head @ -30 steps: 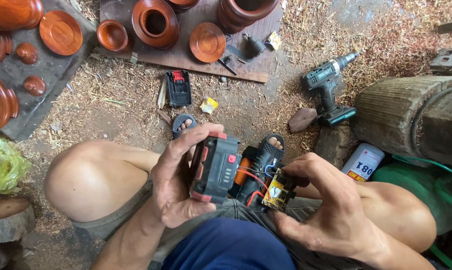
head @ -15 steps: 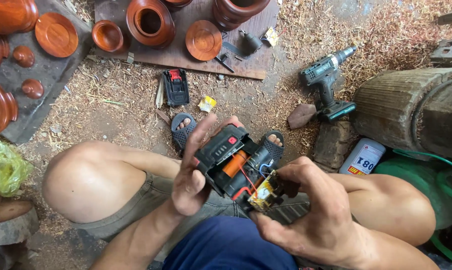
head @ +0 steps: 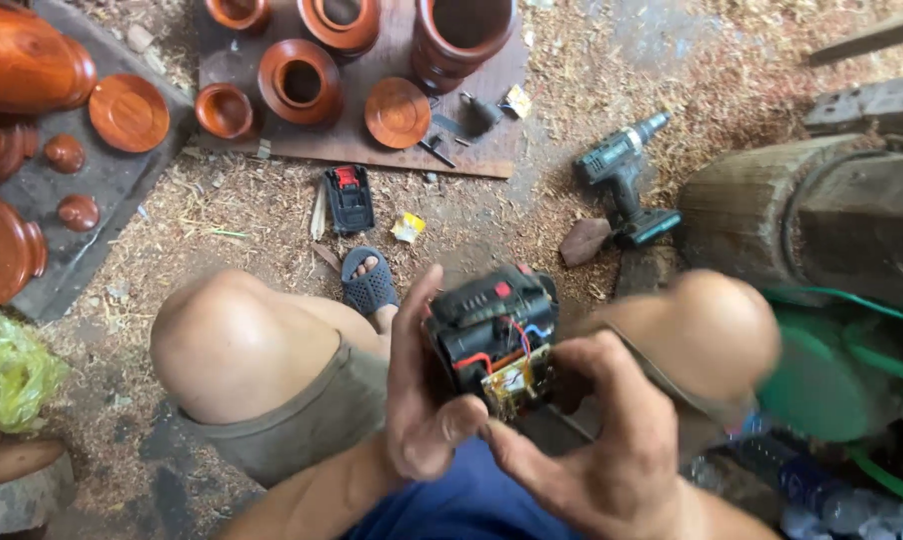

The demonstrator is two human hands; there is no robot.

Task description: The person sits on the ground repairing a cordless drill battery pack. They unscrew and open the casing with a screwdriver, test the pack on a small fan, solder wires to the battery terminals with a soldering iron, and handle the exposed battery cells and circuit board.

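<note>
right knee (head: 717, 325): motion-blurred | brown vase (head: 22, 60): cut by left edge | bottles (head: 822, 500): blurred

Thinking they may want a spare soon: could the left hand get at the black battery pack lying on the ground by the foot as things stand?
Probably not yet: the left hand grips the opened power pack, and the battery pack lies beyond the knee.

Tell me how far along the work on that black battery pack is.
Done: the battery pack is open, with its red and blue wires and small circuit board showing. In hand: the left hand grips the pack while the right hand works at the board. Left: the pack is not closed up, and a second battery and the drill lie untouched on the sawdust.
</note>
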